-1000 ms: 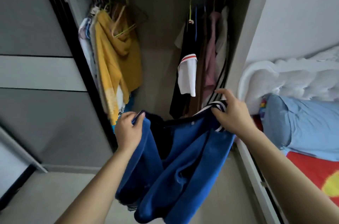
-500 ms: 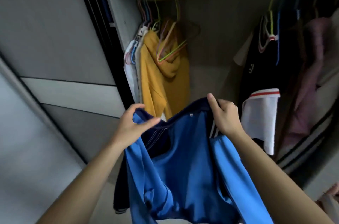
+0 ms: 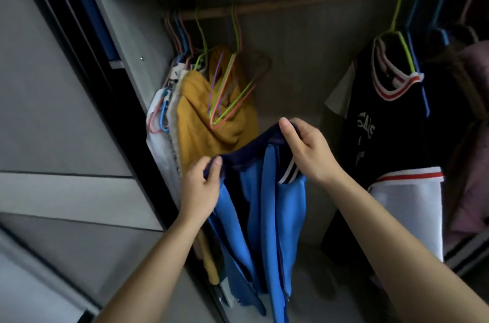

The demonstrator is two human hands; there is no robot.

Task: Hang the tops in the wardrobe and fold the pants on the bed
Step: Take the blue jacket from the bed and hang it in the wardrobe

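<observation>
**Blue top** (image 3: 264, 216): bright blue cloth with a dark navy collar band (image 3: 246, 156) and navy-and-white striped trim (image 3: 289, 171). It is held up in front of the open wardrobe (image 3: 127, 39), below the rail (image 3: 304, 1) and between the two groups of hung clothes. The body hangs in loose folds toward the wardrobe floor, carried by the hands alone.

**Left hand** (image 3: 198, 190): fingers curled, thumb pressed on top, pinching the left end of the collar band.

**Right hand** (image 3: 308, 149): higher than the left. The fingers are curled round the right part of the collar band, with the thumb tip on its upper edge, just above the striped trim.

**Rail**: a wooden pole across the top of the wardrobe, slanted in the view.

**Left group**: a yellow garment (image 3: 201, 121) on a hanger, with pale garments (image 3: 158, 158) packed between it and the wardrobe's side wall. A cluster of empty wire hangers (image 3: 230, 95) — green, pink, purple — hangs in front of the yellow garment, just above the blue top's collar.

**Right group**: a black jersey (image 3: 383, 124) on a green hanger (image 3: 397, 23), with red-and-white trim at the neck and a white sleeve. The pale lettering on its chest is too blurred to read. Beyond it is a pink garment (image 3: 476, 169) at the frame's edge, with darker clothes between that cannot be made out.

**Sliding door** (image 3: 53, 111): grey panels — left of the opening.
</observation>
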